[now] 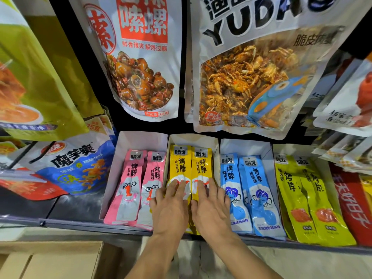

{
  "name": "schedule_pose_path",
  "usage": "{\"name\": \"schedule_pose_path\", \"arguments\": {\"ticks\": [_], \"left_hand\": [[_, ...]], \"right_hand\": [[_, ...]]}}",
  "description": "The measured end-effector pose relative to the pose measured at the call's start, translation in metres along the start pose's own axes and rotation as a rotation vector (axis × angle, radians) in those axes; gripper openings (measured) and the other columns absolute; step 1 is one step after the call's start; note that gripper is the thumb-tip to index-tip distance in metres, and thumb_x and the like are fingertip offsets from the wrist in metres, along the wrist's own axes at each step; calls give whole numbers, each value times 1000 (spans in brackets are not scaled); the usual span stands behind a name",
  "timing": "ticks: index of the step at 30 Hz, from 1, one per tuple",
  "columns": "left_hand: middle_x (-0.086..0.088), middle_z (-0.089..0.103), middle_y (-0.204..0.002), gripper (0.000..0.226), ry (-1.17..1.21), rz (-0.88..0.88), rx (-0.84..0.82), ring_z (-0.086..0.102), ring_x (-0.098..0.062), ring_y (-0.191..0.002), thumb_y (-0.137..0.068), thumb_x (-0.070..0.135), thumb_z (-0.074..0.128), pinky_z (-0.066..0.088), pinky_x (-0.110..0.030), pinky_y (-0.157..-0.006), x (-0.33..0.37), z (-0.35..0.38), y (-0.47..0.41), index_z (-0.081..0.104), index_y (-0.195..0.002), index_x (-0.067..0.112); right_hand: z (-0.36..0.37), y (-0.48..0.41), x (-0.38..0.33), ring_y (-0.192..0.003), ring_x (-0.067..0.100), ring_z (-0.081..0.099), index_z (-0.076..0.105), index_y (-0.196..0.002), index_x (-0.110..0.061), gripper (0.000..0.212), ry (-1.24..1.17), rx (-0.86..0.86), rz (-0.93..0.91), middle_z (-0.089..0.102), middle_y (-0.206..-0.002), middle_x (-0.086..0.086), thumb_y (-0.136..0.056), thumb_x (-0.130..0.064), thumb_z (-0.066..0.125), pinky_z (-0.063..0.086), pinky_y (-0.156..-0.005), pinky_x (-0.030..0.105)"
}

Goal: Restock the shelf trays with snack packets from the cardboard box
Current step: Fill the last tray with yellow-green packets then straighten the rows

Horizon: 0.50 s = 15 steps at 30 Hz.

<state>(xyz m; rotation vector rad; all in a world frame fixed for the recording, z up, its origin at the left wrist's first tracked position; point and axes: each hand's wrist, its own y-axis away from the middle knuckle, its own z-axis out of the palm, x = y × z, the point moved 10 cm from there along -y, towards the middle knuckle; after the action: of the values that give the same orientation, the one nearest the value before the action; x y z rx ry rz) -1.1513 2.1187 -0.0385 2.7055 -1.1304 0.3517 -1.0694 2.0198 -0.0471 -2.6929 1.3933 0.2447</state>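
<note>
Two rows of yellow snack packets lie in a white shelf tray at the middle of the shelf. My left hand rests flat on the left row and my right hand rests flat on the right row, fingers spread, palms down on the packets. The lower halves of the yellow packets are hidden under my hands. Pink packets fill the tray to the left, blue packets the tray to the right. A corner of the cardboard box shows at the bottom left.
Lime-yellow packets sit in a tray further right, red packets beyond them. Large hanging bags of snails and fried crab overhang the trays. A blue konjac bag lies left. The shelf's front edge runs below the trays.
</note>
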Motion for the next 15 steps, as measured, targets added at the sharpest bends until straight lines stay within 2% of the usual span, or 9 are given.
{"name": "schedule_pose_path", "arguments": {"ticks": [3, 7, 12, 15], "left_hand": [[13, 28, -159, 56, 16, 0, 39, 35, -23, -134, -98, 40, 44, 33, -38, -104, -6, -18, 2, 28, -152, 38], [5, 32, -158, 53, 57, -36, 64, 34, -26, -137, -100, 37, 44, 34, -42, -109, -35, -43, 5, 33, -151, 31], [-11, 46, -151, 54, 107, -103, 74, 41, -30, -139, -95, 28, 55, 33, -43, -114, -83, -62, 14, 46, -146, 12], [-13, 56, -141, 50, 168, -152, 119, 51, -35, -127, -91, 27, 57, 40, -45, -105, -112, -69, 21, 55, -137, 8]], "right_hand": [[-14, -2, -10, -134, 36, 43, 47, -148, -17, 62, 7, 6, 7, 42, -154, 16, -93, -43, 57, 38, -108, 56], [-36, 3, -43, -128, 37, 50, 58, -138, -13, 57, -14, 3, -37, 53, -144, 16, -89, -41, 60, 42, -105, 56], [-49, 22, -92, -146, 34, 26, 34, -154, -14, 59, -69, -105, -182, 30, -160, 12, -100, -38, 43, 19, -122, 50], [-52, 32, -126, -144, 32, 29, 36, -151, -14, 56, -134, -123, -289, 33, -157, 11, -99, -33, 43, 22, -122, 44]]}}
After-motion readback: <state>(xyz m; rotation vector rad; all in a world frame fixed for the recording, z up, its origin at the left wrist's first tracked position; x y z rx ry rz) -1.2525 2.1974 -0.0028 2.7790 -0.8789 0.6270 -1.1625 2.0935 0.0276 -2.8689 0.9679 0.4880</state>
